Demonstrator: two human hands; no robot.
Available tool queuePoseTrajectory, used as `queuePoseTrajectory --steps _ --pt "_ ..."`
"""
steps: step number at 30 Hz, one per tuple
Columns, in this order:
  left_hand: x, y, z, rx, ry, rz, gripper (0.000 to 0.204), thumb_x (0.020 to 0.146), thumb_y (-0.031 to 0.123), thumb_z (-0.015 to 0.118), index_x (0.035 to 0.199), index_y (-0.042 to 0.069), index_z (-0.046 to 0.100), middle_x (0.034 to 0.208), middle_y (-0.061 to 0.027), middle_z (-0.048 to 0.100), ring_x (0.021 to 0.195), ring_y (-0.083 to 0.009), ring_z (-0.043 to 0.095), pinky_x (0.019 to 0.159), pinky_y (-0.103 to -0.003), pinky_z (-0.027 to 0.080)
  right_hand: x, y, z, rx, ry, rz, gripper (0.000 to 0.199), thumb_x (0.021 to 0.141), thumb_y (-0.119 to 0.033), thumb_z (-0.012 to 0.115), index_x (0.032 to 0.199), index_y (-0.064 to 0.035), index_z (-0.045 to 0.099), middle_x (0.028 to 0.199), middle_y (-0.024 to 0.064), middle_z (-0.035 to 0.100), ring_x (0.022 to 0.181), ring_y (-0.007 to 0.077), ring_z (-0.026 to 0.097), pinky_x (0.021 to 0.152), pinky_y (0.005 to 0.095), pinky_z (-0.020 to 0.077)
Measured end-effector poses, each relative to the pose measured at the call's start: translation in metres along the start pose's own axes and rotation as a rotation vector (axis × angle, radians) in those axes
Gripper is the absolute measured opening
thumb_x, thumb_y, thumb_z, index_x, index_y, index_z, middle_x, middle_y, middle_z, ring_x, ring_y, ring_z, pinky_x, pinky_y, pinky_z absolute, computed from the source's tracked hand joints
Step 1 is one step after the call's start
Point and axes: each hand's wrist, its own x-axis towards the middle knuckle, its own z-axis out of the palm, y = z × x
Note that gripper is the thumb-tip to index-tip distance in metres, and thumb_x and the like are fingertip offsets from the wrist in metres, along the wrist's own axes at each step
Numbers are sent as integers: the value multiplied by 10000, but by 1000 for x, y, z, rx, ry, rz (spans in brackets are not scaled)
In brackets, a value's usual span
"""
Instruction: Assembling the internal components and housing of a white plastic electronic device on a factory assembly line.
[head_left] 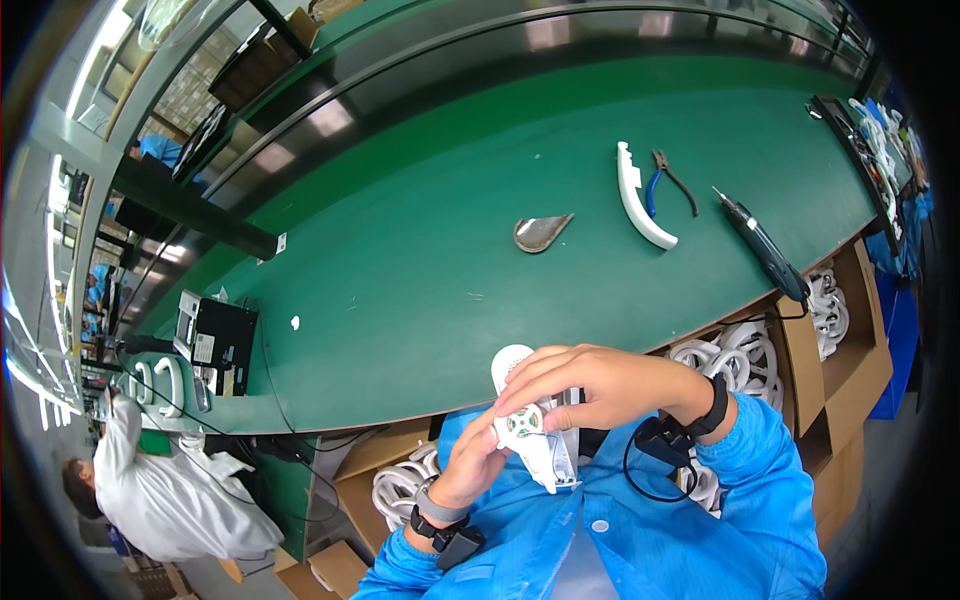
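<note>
Close to my body, past the bench's front edge, both hands hold a white plastic housing (540, 462) with a rounded end and a green and metallic part inside. My left hand (472, 462) grips it from the left, fingers closed. My right hand (595, 385) lies over its top, fingers bent and pressed to it. A white round piece (511, 362) sticks out beyond my right fingers; whether it joins the housing is hidden. Ahead on the green bench (420, 300) lie a shiny teardrop-shaped metal piece (541, 233), a curved white plastic handle shell (638, 200) and pliers (668, 185).
An electric screwdriver (762, 245) lies at the right, its cord trailing over the edge. Cardboard boxes (855, 330) of white curved parts stand below the bench. A black box-shaped device (225, 345) sits at the left. A person in white (170, 490) works beyond it.
</note>
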Motion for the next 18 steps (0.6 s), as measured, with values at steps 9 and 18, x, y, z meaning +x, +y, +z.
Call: queuePoseTrajectory --steps 9,18 --pt "10 12 -7 -96 -251 -21 429 1004 297 468 1310 -4 470 1416 -173 459 1228 -291 538 1046 -399 409 -36 0 39 78 567 332 195 890 -13 599 1071 13 667 987 117 697 790 165 697 698 267 539" --pt "15 11 6 -116 -23 33 381 995 291 477 1279 38 479 1408 -203 440 1192 -366 569 989 -462 489 -77 2 63 162 585 554 366 897 -215 641 1188 3 604 1089 131 614 1011 210 615 836 330 520"
